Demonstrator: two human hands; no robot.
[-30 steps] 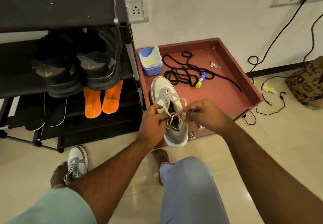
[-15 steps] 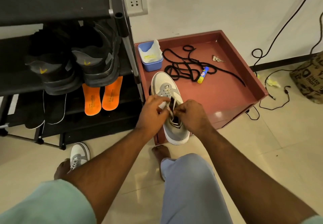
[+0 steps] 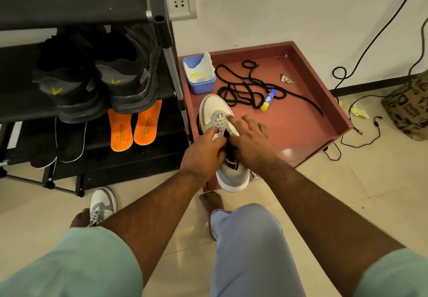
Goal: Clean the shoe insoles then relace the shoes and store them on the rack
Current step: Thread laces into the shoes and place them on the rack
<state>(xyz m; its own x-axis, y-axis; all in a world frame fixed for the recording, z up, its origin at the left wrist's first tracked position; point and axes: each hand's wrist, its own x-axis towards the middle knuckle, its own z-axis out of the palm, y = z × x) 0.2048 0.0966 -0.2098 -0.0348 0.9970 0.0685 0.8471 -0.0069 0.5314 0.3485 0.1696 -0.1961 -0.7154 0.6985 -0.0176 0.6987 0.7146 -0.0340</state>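
A grey-and-white sneaker [image 3: 214,111] lies on the front left corner of the red tray [image 3: 312,111], toe pointing away, heel over the tray's edge. My left hand [image 3: 203,150] grips it at the left of the laced part, thumb on the eyelets and fingers curled in at the opening. My right hand [image 3: 252,143] rests over the tongue from the right, fingers straight and spread, thumb touching the laces. The lace ends are hidden under my hands. The second sneaker [image 3: 103,206], laced, stands on the floor by my left foot. The black shoe rack [image 3: 162,41] stands to the left.
Two black shoes [image 3: 125,81] sit on the rack's middle shelf, with orange insoles [image 3: 120,132] and dark insoles [image 3: 69,143] below. The tray also holds loose black laces [image 3: 245,88], a blue tub [image 3: 199,78] and a glue stick [image 3: 268,99]. Cables and a brown bag [image 3: 410,106] lie at the right.
My hands stopped pulling the lace ends apart and closed in over the sneaker's tongue. My right hand let go of the lace and spread its fingers.
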